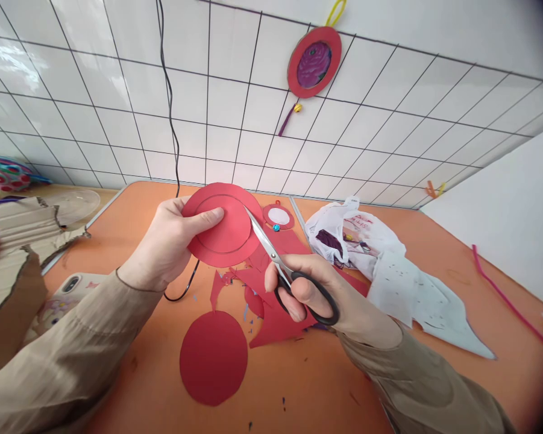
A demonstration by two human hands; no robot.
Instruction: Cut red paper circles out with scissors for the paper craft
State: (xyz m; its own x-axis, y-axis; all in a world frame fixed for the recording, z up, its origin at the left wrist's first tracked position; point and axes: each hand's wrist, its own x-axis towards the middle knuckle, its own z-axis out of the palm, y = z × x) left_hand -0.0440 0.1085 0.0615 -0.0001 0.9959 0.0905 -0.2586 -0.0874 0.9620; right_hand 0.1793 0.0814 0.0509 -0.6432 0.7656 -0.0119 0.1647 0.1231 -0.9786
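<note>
My left hand pinches a red paper disc, thumb on its face and fingers behind it. An inner circle is marked or partly cut on that disc. My right hand grips scissors by black handles, and their silver blades meet the disc near the upper right of the inner circle. Whether the blades pass through the paper is hard to see. Below, a second red paper circle lies flat on the orange table. Red paper scraps are spread under my hands.
A small red ring ornament lies behind the scissors. To the right are a white plastic bag, pale sheets and a pink stick. Cardboard and a phone sit left. A round ornament hangs on the tiled wall.
</note>
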